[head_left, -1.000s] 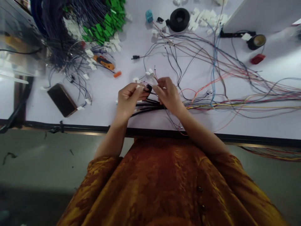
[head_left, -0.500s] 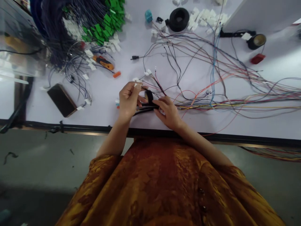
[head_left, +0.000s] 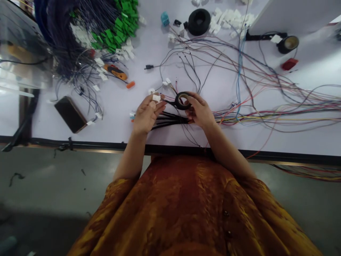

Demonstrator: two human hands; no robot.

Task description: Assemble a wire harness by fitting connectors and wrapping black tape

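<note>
My left hand (head_left: 147, 113) pinches a white connector (head_left: 156, 98) that has a dark taped lead running to the right. My right hand (head_left: 199, 108) grips a roll of black tape (head_left: 182, 101), its thumb at the ring's hole. The roll is level with the connector, and the dark lead reaches its left side. Below both hands lies a bundle of black-sleeved wires (head_left: 170, 120), which fans out into coloured wires (head_left: 255, 115) toward the right. Small white connectors (head_left: 166, 82) lie just above the hands.
A phone (head_left: 70, 114) lies at the left, near an orange cutter (head_left: 115, 72) and a wire coil with green connectors (head_left: 117, 33). Another black tape roll (head_left: 199, 22) and a blue connector (head_left: 164, 19) sit at the back. The table's dark front edge (head_left: 93, 144) runs below.
The tape roll has moved up and right and now shows its round face. My right hand has shifted right and up with it. Thin wires now hang down across the bundle.
</note>
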